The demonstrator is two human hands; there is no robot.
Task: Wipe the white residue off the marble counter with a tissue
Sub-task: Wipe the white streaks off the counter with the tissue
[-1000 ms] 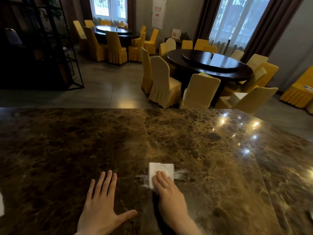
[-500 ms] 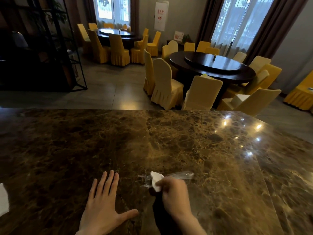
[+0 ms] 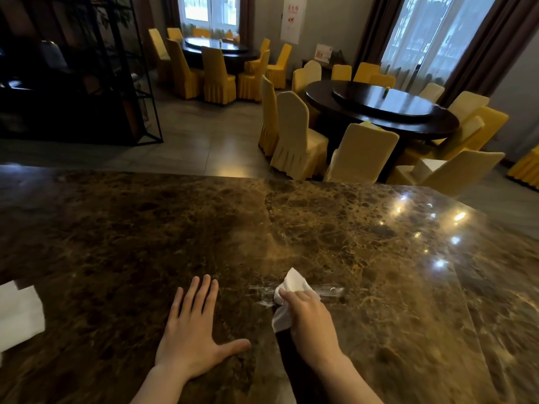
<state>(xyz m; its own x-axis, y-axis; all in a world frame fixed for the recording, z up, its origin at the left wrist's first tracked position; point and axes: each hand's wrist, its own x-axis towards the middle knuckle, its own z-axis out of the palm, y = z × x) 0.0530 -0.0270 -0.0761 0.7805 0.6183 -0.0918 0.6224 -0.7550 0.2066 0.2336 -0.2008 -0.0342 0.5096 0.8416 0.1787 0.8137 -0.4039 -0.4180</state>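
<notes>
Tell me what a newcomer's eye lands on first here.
The white tissue bunched in the right hand, pressed on streaky residue near the front of the dark marble counter. Beside it, the left hand lies flat, fingers spread. Beyond the counter, yellow-covered chairs ring dark round tables.

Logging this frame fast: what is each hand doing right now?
Left hand: open, flat on the marble counter, holding nothing.
Right hand: closed on the tissue, at the white residue.

Bare marble counter (image 3: 364,258) ahead and right; white paper (image 3: 17,314) far left.
</notes>
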